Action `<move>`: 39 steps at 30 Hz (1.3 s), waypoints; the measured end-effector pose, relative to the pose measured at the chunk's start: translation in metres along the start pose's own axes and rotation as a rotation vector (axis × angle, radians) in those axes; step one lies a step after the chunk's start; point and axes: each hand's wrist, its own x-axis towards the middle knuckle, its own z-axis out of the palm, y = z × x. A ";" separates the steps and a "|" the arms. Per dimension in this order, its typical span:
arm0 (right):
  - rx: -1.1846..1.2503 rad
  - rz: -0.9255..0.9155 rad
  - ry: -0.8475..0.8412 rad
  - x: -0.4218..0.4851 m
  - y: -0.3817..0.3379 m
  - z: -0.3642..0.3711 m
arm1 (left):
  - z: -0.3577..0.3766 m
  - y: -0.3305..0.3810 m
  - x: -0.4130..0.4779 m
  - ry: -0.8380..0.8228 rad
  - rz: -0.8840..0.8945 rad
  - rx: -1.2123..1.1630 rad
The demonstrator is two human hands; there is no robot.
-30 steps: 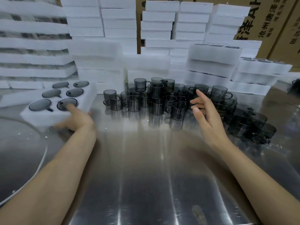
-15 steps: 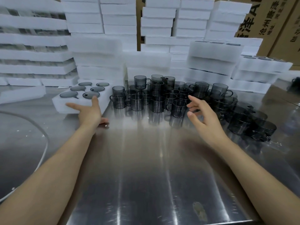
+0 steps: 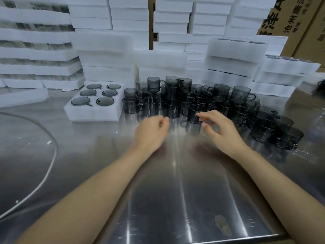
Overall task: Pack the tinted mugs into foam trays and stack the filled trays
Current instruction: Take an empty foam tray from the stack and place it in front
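Note:
A white foam tray (image 3: 95, 113) lies on the steel table at centre left, with several dark tinted mugs sunk in its pockets. To its right stands a dense cluster of loose tinted mugs (image 3: 193, 101), some stacked two high. My left hand (image 3: 151, 132) hovers over the table just in front of the cluster, fingers loosely curled, holding nothing. My right hand (image 3: 219, 127) is beside it, fingers relaxed and spread, its fingertips close to the nearest mug (image 3: 195, 113) without gripping it.
Tall stacks of white foam trays (image 3: 109, 55) line the back, some filled ones at the right (image 3: 235, 51). Cardboard boxes (image 3: 299, 23) stand at the far right. A white cable (image 3: 47, 169) curves across the steel table (image 3: 167, 199) on the left.
My left hand let go of the filled foam tray and moved right to the front of the mug cluster. My right hand came down toward the nearest mug.

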 end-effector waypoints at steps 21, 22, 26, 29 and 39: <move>-0.782 0.068 -0.132 0.264 0.000 0.057 | 0.018 -0.011 0.017 -0.141 0.059 0.300; -0.804 0.075 -0.171 0.272 0.004 0.061 | 0.018 -0.012 0.018 -0.140 0.054 0.288; -0.849 0.140 -0.286 0.285 0.019 0.081 | 0.019 -0.013 0.019 -0.146 0.039 0.284; -0.767 0.144 -0.164 0.278 0.030 0.090 | 0.020 -0.013 0.019 -0.149 0.039 0.287; -0.695 0.188 -0.094 0.302 0.036 0.090 | 0.021 -0.013 0.019 -0.139 0.034 0.242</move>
